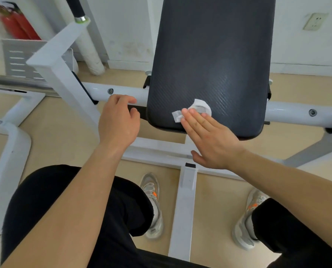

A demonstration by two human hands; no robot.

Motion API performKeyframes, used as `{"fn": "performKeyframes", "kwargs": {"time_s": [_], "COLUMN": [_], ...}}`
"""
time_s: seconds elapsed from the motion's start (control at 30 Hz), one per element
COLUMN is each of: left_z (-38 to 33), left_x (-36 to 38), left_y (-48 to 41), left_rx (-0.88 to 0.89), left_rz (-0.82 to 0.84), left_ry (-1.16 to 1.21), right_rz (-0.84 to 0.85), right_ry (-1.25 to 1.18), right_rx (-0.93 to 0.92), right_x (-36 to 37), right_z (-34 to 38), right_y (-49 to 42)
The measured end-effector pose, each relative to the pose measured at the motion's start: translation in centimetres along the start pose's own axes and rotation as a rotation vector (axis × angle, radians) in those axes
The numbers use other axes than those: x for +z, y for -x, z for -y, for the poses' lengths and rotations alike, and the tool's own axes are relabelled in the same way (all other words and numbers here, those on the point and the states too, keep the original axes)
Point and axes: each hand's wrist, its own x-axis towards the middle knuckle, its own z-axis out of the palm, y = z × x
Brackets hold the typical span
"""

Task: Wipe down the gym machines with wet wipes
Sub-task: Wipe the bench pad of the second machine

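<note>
Beige flooring [68, 130] and a white wall lie behind a white-framed gym machine [122, 91] with a dark padded backrest [209, 64]. On the pad's lower end, the right hand [209, 140] lies flat with straight fingers pressing a crumpled wet wipe [197, 109]. The left hand [118, 120] hovers beside the pad's left edge, fingers loosely curled, holding nothing.

No legible writing anywhere.
The red fire extinguishers [19, 26] are too blurred for any label to be read, the wall socket [314, 21] is too small to tell, and the black pad [209, 60] shows only a woven texture.
</note>
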Motion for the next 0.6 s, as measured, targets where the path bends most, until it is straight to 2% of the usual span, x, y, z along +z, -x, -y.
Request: {"fn": "performKeyframes", "kwargs": {"time_s": [0.27, 0.5, 0.6], "left_z": [1.7, 0.5, 0.5], "left_x": [-0.9, 0.0, 0.5], "left_y": [-0.1, -0.3, -0.3], "left_rx": [-0.074, -0.023, -0.002], "left_rz": [-0.035, 0.006, 0.057], "left_ry": [0.088, 0.108, 0.123], "right_rz": [-0.054, -0.042, -0.108], "right_ry": [-0.042, -0.054, -0.073], "right_rx": [-0.147, -0.158, -0.161], "right_x": [-1.4, 0.0, -0.1], "right_z": [4.5, 2.9, 1.6], "right_y": [-9.1, -3.6, -1.2]}}
